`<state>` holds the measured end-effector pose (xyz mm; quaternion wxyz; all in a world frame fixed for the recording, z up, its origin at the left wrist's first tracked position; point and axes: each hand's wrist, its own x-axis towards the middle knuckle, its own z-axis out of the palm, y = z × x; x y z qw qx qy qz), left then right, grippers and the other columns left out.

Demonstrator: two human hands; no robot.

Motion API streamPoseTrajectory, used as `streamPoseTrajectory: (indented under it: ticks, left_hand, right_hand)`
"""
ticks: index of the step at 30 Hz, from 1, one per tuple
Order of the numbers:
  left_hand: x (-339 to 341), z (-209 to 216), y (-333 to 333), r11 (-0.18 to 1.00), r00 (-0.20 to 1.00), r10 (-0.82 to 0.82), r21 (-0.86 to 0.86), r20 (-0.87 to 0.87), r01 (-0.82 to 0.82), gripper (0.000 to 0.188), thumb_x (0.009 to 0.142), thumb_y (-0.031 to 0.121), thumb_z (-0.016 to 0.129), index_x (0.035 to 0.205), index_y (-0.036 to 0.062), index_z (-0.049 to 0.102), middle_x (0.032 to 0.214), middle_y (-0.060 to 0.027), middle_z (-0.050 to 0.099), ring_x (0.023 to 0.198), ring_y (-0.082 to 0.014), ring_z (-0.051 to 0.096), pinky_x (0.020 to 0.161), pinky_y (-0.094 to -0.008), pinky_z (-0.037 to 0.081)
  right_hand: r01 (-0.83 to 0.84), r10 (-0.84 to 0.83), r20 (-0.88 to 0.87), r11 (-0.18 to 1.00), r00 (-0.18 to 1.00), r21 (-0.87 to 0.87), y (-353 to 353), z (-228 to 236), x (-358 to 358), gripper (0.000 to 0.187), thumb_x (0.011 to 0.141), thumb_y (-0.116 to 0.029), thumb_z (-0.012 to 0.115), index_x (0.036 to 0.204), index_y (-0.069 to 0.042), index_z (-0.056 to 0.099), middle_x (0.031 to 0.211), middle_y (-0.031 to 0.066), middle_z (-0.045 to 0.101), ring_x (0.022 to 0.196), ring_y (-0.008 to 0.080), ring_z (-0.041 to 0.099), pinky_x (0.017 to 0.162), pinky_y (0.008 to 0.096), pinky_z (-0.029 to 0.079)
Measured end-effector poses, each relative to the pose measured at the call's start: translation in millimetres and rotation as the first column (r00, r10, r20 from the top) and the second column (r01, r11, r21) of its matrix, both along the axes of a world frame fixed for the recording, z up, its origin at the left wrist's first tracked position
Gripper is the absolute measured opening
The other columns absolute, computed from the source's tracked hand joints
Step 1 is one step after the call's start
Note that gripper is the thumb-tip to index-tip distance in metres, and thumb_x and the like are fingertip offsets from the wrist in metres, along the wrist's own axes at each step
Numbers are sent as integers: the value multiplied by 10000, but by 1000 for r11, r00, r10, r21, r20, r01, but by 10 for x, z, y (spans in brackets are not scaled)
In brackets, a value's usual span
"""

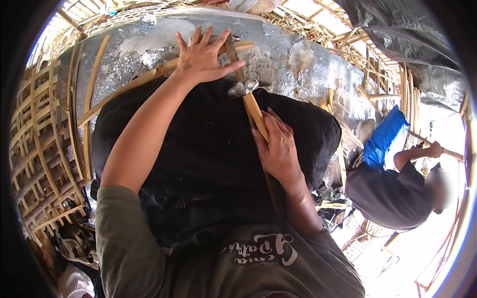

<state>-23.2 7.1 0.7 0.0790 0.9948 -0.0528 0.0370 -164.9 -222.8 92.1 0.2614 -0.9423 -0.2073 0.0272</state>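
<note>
My right hand [278, 144] is wrapped round the wooden handle of a hammer [254, 110], whose shiny metal head points away from me. A thin, flat bamboo strip [239, 69] runs lengthwise under the hammer and passes beneath my right hand toward my body. At its far end my left hand [199, 58] lies with fingers spread, the thumb reaching across the strip. Another bamboo strip [144, 78] crosses beneath my left wrist, slanting down to the left. Black cloth [198, 149] covers my lap below both hands.
A grey, silvery surface [278, 54] stretches beyond the cloth. Woven bamboo lattice [39, 154] stands at the left. On the right a person in dark clothes [387, 196] grips a stick, beside a blue plastic bundle [386, 136]. Dark sheeting [397, 39] hangs at upper right.
</note>
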Motion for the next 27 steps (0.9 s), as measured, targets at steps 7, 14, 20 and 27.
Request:
streamPoseTrajectory:
  ticks: [7,14,20,27]
  left_hand:
    - [2,-5,-17,1000,1000,8,3,-11,-8,1001,775,913,418,1582,341,265,1612,-158,306,1491,-422,245,1139,-767,93]
    - [14,-45,10,999,999,-36,41,37,34,952,804,894,403,1577,353,273,1588,-171,345,1470,-435,287,1130,-771,140]
    - [22,-63,15,999,998,-34,15,57,33,941,812,883,415,1576,352,275,1572,-179,368,1463,-439,301,1141,-757,141]
    - [39,-80,-29,999,998,22,-25,54,-21,1008,780,909,419,1584,320,263,1574,-174,367,1462,-421,310,1143,-755,141]
  right_hand:
    - [-5,5,-6,1000,1000,0,-4,-4,-3,279,923,-95,645,1173,-3,564,1234,143,649,1259,380,570,1004,486,436]
    - [-1,1,-17,1000,1000,-21,11,-2,-3,286,919,-94,648,1177,-9,560,1244,130,649,1265,378,565,1007,485,434]
    - [-3,2,-20,999,1000,-45,23,15,-7,257,914,-93,652,1142,-13,565,1265,120,649,1274,370,563,1008,485,432]
    - [-6,4,-39,999,999,-48,30,26,-6,278,913,-65,648,1171,15,581,1229,165,651,1282,383,557,1026,471,432]
